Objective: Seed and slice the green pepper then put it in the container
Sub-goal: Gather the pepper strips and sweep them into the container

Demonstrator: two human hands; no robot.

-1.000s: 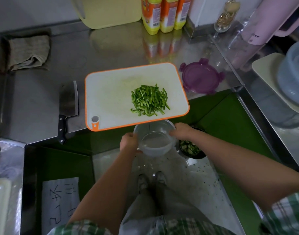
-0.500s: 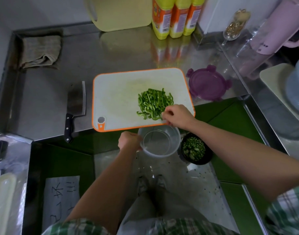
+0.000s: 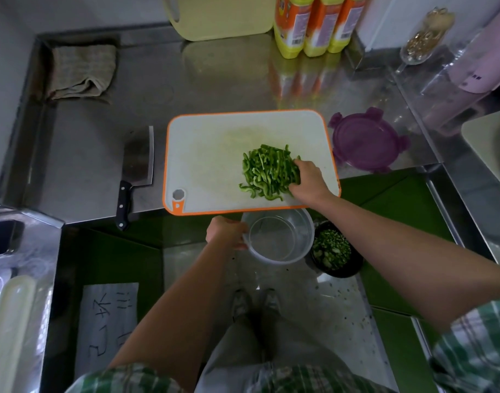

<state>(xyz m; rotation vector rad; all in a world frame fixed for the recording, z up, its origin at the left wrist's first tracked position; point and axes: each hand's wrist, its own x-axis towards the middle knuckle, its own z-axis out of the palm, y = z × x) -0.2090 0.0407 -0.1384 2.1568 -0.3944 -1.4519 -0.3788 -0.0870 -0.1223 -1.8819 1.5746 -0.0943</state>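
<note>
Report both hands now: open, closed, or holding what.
Left hand: grips the rim of the clear container.
Right hand: fingers curled round pepper strips on the cutting board.

Steel counter point(image 3: 214, 86), speckled floor point(image 3: 328, 307)

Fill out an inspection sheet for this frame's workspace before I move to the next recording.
Surface: steel counter, bearing a white cutting board with orange rim.
Job's things: green pepper strips piled on the board's right half; clear container empty, held just below the board's near edge; purple lid right of the board; cleaver left of it.
Clutter: folded cloth back left; yellow bottles at the back; dark bowl of green scraps beside the container.
Grippers: left hand grips the container's rim; right hand touches the strips' right side, grip unclear.
Cables: nothing seen.
Surroundings: handwritten paper sheet lower left; pink jug far right.
</note>
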